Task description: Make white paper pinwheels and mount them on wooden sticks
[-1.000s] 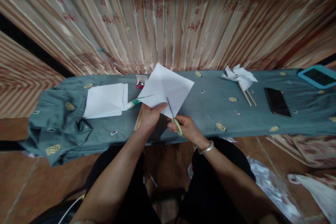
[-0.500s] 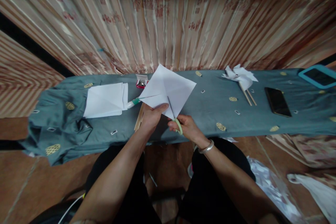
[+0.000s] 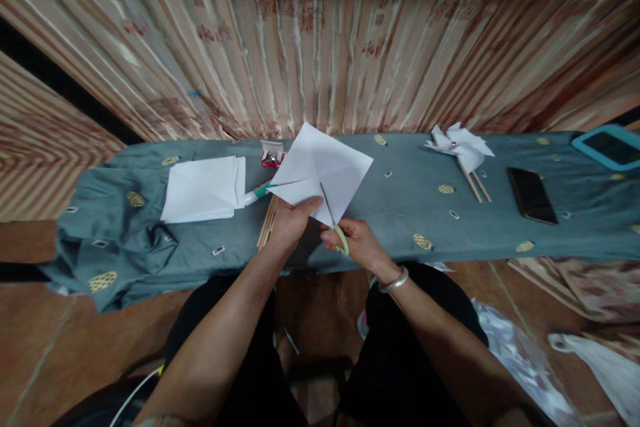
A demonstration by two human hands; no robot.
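A square white sheet of paper (image 3: 333,157) is held up over the table, one corner toward me. My left hand (image 3: 294,219) pinches it near the lower left, thumb on top. A slit runs in from its left corner. My right hand (image 3: 357,240) is closed round the light green handles of a pair of scissors (image 3: 341,239), whose blades lie in a cut at the near corner. Below the left part of the sheet lie thin wooden sticks (image 3: 267,221) and a white and green tube (image 3: 257,194), both partly hidden.
On the cloth-covered table (image 3: 400,207), a stack of white paper (image 3: 200,190) lies left, near a small red box (image 3: 271,155) of metal pieces. To the right are white paper pinwheels (image 3: 465,147) on sticks, a phone (image 3: 531,195) and a blue-framed tablet (image 3: 613,147). Curtains (image 3: 320,47) hang behind.
The slit at the paper's left corner gapes a little wider. My hands keep nearly the same position, and the whole view has shifted slightly.
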